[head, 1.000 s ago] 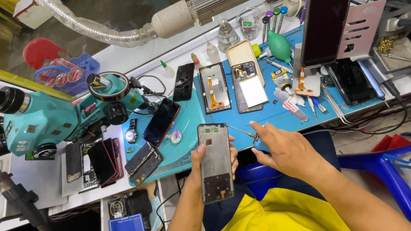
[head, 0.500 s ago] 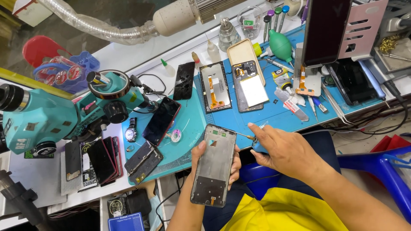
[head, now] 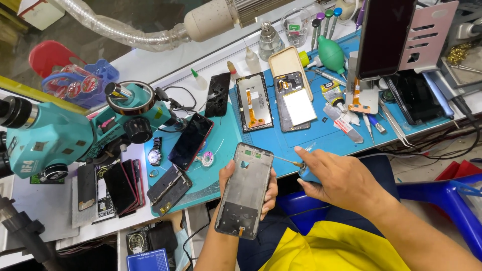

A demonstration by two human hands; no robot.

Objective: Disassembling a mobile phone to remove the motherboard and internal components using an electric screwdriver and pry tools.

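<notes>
Two hands: a left hand (head: 251, 188) holding one phone frame (head: 245, 189) at lower centre, and a right hand (head: 341, 178) holding one screwdriver (head: 293, 163). One blue work mat (head: 226, 135) across the centre. One teal microscope (head: 75, 133) at the left. Two opened phone bodies, one (head: 254, 102) beside the other (head: 293, 100), at upper centre. One red-edged phone (head: 191, 140) and one wristwatch (head: 154, 153) left of centre. Two small dropper bottles, one green-tipped (head: 199, 79), one orange-tipped (head: 234, 72). One green air-blower bulb (head: 331, 54) at upper right. One corrugated hose (head: 125, 32) along the top. One blue chair (head: 442, 200) at lower right.
</notes>
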